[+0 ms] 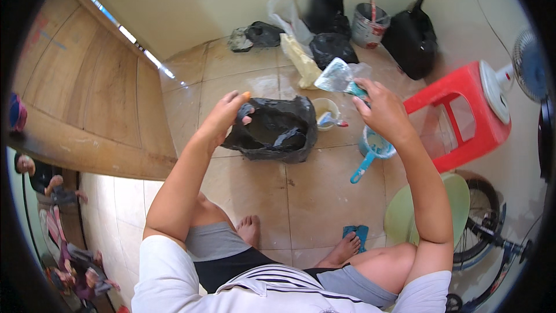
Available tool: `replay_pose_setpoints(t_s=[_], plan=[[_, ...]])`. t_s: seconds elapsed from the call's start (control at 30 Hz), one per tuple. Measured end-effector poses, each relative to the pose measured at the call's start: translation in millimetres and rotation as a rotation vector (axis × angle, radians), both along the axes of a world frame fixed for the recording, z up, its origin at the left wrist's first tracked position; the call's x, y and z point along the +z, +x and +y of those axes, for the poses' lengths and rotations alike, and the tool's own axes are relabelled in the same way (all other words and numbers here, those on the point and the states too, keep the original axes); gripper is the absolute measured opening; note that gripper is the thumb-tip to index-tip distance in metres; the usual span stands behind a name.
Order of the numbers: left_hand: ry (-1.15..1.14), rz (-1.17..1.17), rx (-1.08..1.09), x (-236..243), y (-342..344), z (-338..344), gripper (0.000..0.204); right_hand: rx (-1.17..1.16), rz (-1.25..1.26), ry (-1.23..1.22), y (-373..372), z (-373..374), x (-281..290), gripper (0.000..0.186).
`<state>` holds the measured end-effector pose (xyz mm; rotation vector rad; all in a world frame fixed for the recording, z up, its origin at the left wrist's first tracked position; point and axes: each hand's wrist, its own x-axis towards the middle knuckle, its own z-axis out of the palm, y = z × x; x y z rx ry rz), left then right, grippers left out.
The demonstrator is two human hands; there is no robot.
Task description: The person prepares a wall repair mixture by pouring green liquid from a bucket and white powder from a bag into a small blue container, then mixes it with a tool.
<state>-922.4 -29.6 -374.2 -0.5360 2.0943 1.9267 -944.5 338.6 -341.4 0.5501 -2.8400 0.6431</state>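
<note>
A wooden door (101, 75) fills the left side, and a red stool (468, 152) stands on the right, beyond the right forearm. Between them on the tiled floor (249, 188) sits the black bag (263, 152), its mouth gaping upward and its longer side running left to right in front of the person.

The left hand (227, 115) is at the bag's left end, its fingers curled closed on the rim. The right hand (382, 110) is beyond the opposite end, raised and well apart from the bag; the bag's mouth lies to its left and slightly nearer the person. So the left hand is the nearer one — it touches the bag, while the right does not.

Just nearer the person than the right hand stands a blue dipper (363, 169), pale stuff smeared on its inside, its handle pointing toward the person and a little left. The right hand is closed around the handle of a scraper (335, 75), whose long axis runs left and away from the person — the broad blade points past the bag's far right corner rather than into its mouth. Below the blade, just beside the bag's right end, sits a whitish tub (328, 105) with a small red-tipped tool (328, 120) in it. Smallest is an orange bit (247, 95) at the left fingertips, too small to identify.
</note>
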Motion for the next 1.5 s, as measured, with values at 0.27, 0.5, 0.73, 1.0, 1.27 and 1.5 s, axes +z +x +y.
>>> replay_pose_setpoints(t_s=[0.27,0.5,0.73,1.0,1.27,1.5], plan=[[-0.091,-0.028,-0.043,8,-4,9,0.078,-0.055,-0.196,-0.183,-6,-22,-9,0.036],[-0.124,-0.032,-0.064,7,-6,6,0.082,-0.006,-0.145,-0.352,-8,-26,-28,0.037],[-0.174,-0.039,-0.128,0,2,-13,0.077,-0.082,-0.222,-0.304,-18,-39,-25,0.036],[-0.239,-0.043,-0.177,13,2,-13,0.074,0.088,0.272,-0.292,-24,-28,-21,0.038],[-0.318,0.009,-0.245,6,-4,-22,0.066,0.140,-0.970,-1.323,-25,-51,2,0.036],[-0.601,0.211,-0.098,4,-20,-52,0.059,0.196,-0.252,-1.184,-26,-104,23,0.037]])
